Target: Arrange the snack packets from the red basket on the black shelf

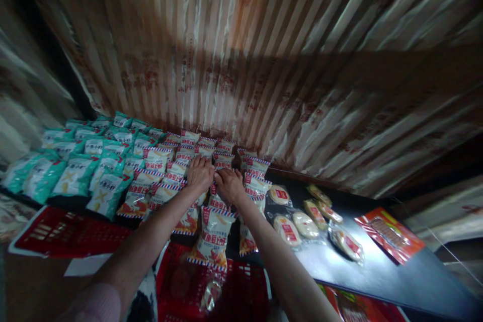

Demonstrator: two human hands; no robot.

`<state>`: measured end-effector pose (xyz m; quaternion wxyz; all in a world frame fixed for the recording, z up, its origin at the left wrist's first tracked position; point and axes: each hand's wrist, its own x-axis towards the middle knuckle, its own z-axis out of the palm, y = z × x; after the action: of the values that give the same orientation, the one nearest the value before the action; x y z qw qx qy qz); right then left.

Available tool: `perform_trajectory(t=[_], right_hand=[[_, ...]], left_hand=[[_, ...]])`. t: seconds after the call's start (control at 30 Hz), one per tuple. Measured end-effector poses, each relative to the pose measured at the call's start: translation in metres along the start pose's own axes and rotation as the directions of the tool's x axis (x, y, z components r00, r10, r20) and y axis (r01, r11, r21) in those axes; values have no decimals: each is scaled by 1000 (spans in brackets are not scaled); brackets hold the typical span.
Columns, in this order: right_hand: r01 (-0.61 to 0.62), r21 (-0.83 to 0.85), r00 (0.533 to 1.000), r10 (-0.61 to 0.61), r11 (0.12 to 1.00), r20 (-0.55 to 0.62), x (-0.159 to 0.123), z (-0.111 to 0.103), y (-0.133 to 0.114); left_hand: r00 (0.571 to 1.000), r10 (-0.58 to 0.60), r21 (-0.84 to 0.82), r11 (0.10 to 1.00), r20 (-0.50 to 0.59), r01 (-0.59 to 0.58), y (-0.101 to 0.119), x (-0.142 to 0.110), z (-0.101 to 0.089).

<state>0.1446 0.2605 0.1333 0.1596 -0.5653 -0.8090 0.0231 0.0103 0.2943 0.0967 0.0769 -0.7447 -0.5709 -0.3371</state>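
Note:
My left hand (200, 175) and my right hand (230, 186) are side by side in the middle of rows of white-and-red snack bags with striped edges. Both hands have their fingers curled down onto a snack bag (219, 197), partly hidden beneath them. Closer to me, another snack bag (213, 236) of the same kind leans forward at the front edge. More matching bags (139, 193) stand to the left of my left forearm, and others (257, 186) form a column just right of my right hand.
Teal-and-white snack bags (77, 175) fill the left side. On the black tabletop (392, 274) to the right lie several round wrapped pastries (287, 230) and a flat red-orange packet (390, 235). Below the front edge sits a red crate (177, 282). Pleated plastic sheeting (226, 60) hangs behind.

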Motion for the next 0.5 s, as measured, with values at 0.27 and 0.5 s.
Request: perform_trajectory(t=[0.27,0.5], right_hand=[[21,52,998,-24,998,52,-9,-6,-8],[37,85,999,-35,996,-19,-6,-2,-7]], left_hand=[[999,-29,-61,998,-37,26,-1,-6,3],[999,-7,-40,999,-32,6,-1,-3,-2]])
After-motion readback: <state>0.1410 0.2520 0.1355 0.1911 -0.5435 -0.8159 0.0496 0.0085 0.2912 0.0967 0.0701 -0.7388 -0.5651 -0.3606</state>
